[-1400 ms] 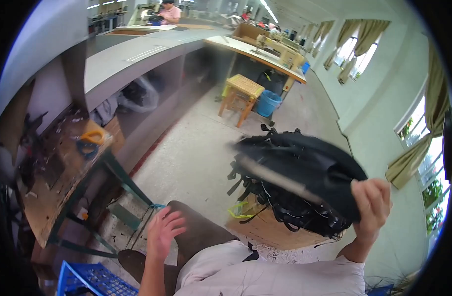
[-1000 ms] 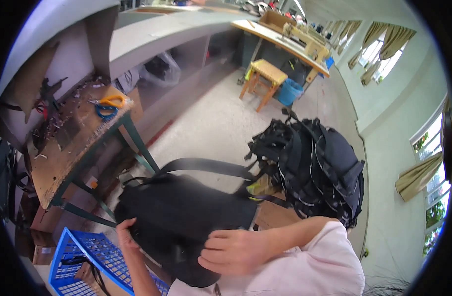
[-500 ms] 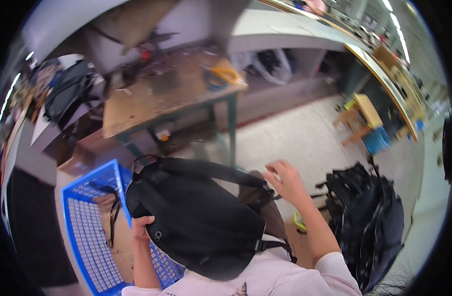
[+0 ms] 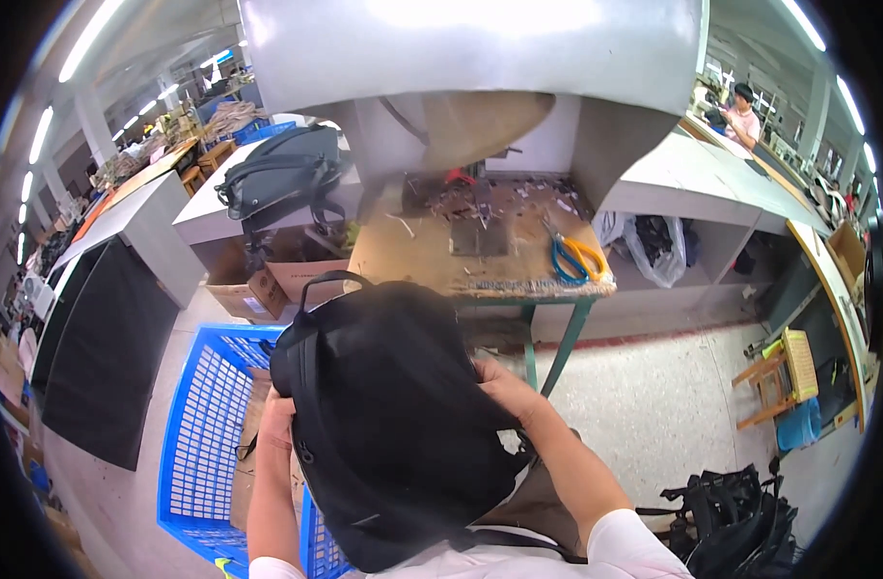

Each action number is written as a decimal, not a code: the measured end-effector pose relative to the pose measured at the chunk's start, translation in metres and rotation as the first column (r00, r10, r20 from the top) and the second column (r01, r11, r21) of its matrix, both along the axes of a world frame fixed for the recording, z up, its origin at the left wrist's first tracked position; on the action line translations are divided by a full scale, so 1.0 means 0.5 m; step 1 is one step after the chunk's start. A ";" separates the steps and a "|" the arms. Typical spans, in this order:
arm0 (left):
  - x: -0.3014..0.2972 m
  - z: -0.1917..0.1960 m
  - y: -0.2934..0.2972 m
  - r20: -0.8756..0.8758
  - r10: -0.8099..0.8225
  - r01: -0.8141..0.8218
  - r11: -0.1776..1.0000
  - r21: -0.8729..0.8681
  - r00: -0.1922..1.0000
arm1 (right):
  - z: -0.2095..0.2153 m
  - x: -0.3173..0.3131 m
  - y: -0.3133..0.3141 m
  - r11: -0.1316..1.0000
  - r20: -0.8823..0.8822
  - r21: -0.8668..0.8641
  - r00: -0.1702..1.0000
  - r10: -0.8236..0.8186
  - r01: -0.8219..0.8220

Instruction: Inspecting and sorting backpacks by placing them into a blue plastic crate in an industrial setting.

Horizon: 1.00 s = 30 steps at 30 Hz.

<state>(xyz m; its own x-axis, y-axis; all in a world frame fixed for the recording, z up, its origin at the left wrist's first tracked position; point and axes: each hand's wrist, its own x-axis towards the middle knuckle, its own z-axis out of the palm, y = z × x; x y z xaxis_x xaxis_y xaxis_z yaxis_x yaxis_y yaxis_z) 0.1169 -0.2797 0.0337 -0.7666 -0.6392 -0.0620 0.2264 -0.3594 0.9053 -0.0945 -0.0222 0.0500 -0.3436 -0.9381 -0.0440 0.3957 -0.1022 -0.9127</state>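
A workshop floor with a cluttered bench (image 4: 432, 261) ahead. From the left: a blue crate (image 4: 205, 425) sits below, and the left hand (image 4: 272, 425) grips the backpack (image 4: 383, 425) at its left edge. The right hand (image 4: 509, 391) clasps its right side. The backpack's long axis runs from the bench toward the person's chest, held between both hands, partly above the crate.

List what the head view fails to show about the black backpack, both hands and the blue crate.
- Left hand: fingers hidden behind the black backpack; grip unclear.
- Right hand: fingertips tucked behind the backpack's edge.
- Backpack: far side unseen; its lower end merges with the person's lap.
- Blue crate: the backpack and left forearm cover much of it; only cardboard shows inside.
- Black bags on the floor: cut off by the fisheye rim.
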 end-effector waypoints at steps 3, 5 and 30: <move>-0.068 0.054 -0.025 0.129 0.032 -0.028 0.999 -0.028 0.991 | -0.002 -0.013 -0.034 0.953 -0.343 0.010 0.897 -0.280 0.301; -0.115 0.081 -0.044 0.150 -0.001 0.010 0.998 -0.058 0.989 | -0.009 -0.035 -0.057 0.929 -0.437 -0.031 0.831 -0.345 0.369; -0.371 0.153 -0.158 0.262 -0.031 0.078 0.983 -0.169 0.965 | 0.022 -0.148 -0.143 0.680 -0.584 -0.083 0.518 -0.625 0.728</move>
<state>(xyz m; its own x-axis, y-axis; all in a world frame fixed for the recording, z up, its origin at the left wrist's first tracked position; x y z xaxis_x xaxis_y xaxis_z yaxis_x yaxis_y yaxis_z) -0.0684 -0.3587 0.1100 -0.7735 -0.6154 -0.1518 -0.0380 -0.1939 0.9803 -0.1685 -0.0939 0.0610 -0.8808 -0.4066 0.2428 -0.2796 0.0325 -0.9596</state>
